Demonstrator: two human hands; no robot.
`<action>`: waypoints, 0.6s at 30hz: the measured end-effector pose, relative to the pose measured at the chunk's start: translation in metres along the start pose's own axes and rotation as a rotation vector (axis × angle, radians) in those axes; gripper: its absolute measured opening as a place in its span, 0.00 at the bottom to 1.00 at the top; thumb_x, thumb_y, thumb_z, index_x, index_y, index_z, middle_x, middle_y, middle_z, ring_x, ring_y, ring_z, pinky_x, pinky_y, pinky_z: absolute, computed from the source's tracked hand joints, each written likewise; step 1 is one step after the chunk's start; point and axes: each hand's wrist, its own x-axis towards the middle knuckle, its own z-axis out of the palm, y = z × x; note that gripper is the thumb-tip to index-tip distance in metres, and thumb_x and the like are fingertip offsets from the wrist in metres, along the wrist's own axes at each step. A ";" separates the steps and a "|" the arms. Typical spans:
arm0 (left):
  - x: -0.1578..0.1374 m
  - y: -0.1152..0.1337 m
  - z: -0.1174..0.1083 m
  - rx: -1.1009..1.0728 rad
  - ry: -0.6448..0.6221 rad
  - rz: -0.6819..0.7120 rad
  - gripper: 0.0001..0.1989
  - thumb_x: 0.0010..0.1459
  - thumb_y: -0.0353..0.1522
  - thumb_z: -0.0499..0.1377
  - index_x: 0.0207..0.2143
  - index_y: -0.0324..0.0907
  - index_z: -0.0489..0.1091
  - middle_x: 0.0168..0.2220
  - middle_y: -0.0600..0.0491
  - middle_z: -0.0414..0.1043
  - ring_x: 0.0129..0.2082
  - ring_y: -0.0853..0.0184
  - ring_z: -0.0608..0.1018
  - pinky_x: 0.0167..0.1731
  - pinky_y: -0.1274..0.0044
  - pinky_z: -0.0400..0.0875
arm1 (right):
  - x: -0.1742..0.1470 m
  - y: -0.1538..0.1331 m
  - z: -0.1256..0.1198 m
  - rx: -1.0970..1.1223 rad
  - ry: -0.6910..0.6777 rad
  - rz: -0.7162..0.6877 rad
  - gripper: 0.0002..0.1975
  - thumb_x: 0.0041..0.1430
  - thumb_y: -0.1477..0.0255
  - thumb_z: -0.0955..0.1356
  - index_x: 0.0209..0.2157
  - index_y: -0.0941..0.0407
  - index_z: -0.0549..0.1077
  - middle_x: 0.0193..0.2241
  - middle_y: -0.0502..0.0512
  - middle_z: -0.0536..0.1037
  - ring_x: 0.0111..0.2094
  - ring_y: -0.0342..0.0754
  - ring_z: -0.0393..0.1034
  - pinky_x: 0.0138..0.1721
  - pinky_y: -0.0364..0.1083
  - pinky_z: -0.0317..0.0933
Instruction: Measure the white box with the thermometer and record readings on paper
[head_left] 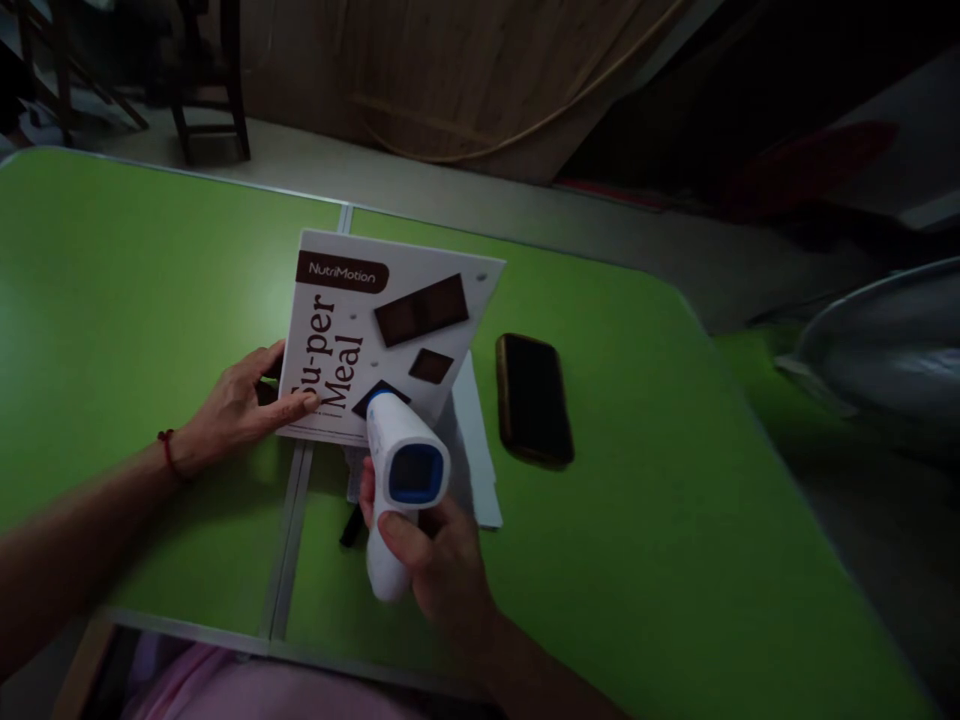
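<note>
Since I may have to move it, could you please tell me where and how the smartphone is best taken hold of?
Grip the smartphone by its two long edges, probably from above and the right: it lies flat, dark screen up, narrower across than along, with a visibly thick side to pinch. The NutriMotion package and infrared thermometer are on its left.

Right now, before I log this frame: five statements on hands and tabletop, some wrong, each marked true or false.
1. The right hand holds an infrared thermometer. True.
2. The left hand holds a smartphone. False: the left hand holds the NutriMotion package; the smartphone lies on the tabletop.
3. A red bracelet circles the left wrist. True.
4. The tabletop is white. False: it is green.
5. The NutriMotion package carries the words "Su-per Meal". True.
</note>
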 end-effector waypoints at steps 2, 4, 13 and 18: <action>0.000 0.000 0.000 -0.033 -0.012 -0.010 0.22 0.59 0.48 0.64 0.47 0.42 0.72 0.46 0.45 0.77 0.44 0.55 0.81 0.35 0.67 0.84 | 0.000 -0.001 0.000 -0.023 -0.012 -0.011 0.07 0.45 0.65 0.70 0.25 0.53 0.70 0.21 0.48 0.66 0.24 0.45 0.62 0.23 0.44 0.60; 0.000 0.000 0.000 -0.084 -0.035 -0.018 0.22 0.59 0.47 0.65 0.48 0.42 0.71 0.47 0.44 0.77 0.45 0.54 0.81 0.35 0.66 0.85 | 0.000 -0.004 -0.001 -0.058 -0.008 -0.027 0.07 0.43 0.66 0.69 0.24 0.53 0.69 0.20 0.49 0.67 0.24 0.46 0.62 0.23 0.45 0.61; -0.002 -0.003 0.000 -0.229 -0.094 -0.088 0.22 0.59 0.45 0.64 0.49 0.41 0.69 0.50 0.42 0.76 0.43 0.54 0.83 0.33 0.65 0.86 | 0.010 -0.023 -0.051 -0.067 0.222 -0.184 0.15 0.44 0.64 0.68 0.36 0.55 0.75 0.27 0.55 0.75 0.27 0.51 0.69 0.30 0.51 0.66; -0.002 -0.005 0.001 -0.281 -0.084 -0.108 0.23 0.58 0.43 0.66 0.50 0.40 0.67 0.50 0.42 0.76 0.43 0.53 0.83 0.34 0.63 0.85 | 0.039 -0.027 -0.082 -0.652 0.290 -0.081 0.26 0.48 0.52 0.69 0.40 0.58 0.77 0.35 0.63 0.79 0.34 0.58 0.73 0.33 0.54 0.66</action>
